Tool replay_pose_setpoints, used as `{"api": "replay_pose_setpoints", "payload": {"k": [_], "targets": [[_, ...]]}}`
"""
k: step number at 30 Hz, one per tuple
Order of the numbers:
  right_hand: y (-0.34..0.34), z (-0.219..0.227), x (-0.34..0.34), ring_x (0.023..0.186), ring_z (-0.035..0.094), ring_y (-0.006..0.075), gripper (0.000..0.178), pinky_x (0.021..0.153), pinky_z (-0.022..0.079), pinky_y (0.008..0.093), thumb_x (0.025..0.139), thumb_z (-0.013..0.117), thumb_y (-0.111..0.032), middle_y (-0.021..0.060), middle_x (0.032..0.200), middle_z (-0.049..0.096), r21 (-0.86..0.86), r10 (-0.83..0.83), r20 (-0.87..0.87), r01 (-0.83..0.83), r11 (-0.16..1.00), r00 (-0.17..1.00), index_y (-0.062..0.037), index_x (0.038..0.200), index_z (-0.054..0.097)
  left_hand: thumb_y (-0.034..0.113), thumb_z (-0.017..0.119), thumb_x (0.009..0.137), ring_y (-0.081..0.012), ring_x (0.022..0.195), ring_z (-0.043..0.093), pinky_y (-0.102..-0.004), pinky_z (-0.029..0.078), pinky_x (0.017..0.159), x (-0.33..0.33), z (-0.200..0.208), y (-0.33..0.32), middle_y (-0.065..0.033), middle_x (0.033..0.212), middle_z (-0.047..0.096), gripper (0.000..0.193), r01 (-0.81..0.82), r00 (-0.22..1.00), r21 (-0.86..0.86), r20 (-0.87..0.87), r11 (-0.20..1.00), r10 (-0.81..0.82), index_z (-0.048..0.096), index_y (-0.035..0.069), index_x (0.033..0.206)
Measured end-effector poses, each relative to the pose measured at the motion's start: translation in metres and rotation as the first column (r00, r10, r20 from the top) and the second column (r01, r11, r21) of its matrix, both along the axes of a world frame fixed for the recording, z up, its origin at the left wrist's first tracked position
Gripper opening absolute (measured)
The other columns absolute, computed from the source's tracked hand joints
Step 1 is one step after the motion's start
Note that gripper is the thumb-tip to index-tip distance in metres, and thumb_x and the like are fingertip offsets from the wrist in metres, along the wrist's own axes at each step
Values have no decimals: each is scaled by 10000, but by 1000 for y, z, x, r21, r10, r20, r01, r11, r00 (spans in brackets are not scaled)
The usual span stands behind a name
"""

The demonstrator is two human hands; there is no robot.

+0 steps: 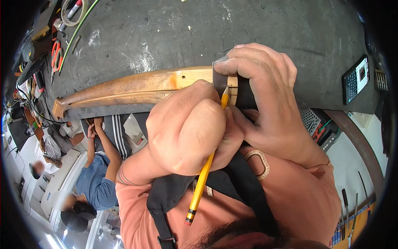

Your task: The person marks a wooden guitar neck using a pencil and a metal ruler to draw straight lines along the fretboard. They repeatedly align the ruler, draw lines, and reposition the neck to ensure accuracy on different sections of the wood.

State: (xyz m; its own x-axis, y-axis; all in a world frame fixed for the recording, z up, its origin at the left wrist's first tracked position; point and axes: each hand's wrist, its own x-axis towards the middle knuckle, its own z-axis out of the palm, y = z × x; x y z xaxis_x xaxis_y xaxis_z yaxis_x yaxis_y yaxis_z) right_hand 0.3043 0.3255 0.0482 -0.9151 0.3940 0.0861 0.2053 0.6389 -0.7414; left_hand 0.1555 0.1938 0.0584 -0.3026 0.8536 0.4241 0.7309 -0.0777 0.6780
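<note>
A long, curved wooden piece (137,85) with a lengthwise groove and a small dark hole lies across the near part of the dark table. My left hand (186,128) is closed around a yellow pencil (203,178), its eraser end toward me. The pencil's point meets the wood beside the edge of a dark flat strip (219,76), where fine crossed lines are drawn. My right hand (269,91) grips that strip against the wood near its right end, fingers over the far side and thumb on the near side. My hands hide part of the wood.
Orange-handled scissors (57,56), a tape roll (74,12) and a green cable (76,31) lie at the table's far left. A phone (355,81) rests at the right edge. Two people (99,174) sit beyond the table's left side. A metal tool box (311,120) stands at lower right.
</note>
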Motion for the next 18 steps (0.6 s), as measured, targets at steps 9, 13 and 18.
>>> {"api": "replay_pose_setpoints", "payload": {"k": [9,13,18], "targets": [[-1,0,0,1429,591,335,760,1217,329,504,699,863,-44,68,1412,674,-1,-5,1,5,1000,1000,-135,1423,650,-101,756,666,-255,486,501,-378,408,426,-2,-1,0,-101,669,490,313,15,1000,8,-14,1000,-14,484,35,742],[-1,-1,-1,1429,591,334,752,1218,328,504,706,861,-47,67,1412,672,-6,-10,-6,10,1000,1000,-136,1422,649,-100,755,656,-255,484,493,-375,407,425,-1,-1,1,-101,672,485,319,19,1000,16,-8,1000,-19,477,34,736],[-1,0,0,1432,590,333,749,1220,327,505,713,860,-44,68,1415,671,-6,-9,-1,9,1000,1000,-137,1425,646,-102,746,624,-251,482,485,-373,404,421,-3,-2,0,-100,672,480,320,26,1000,8,-12,1000,-26,475,33,729]]}}
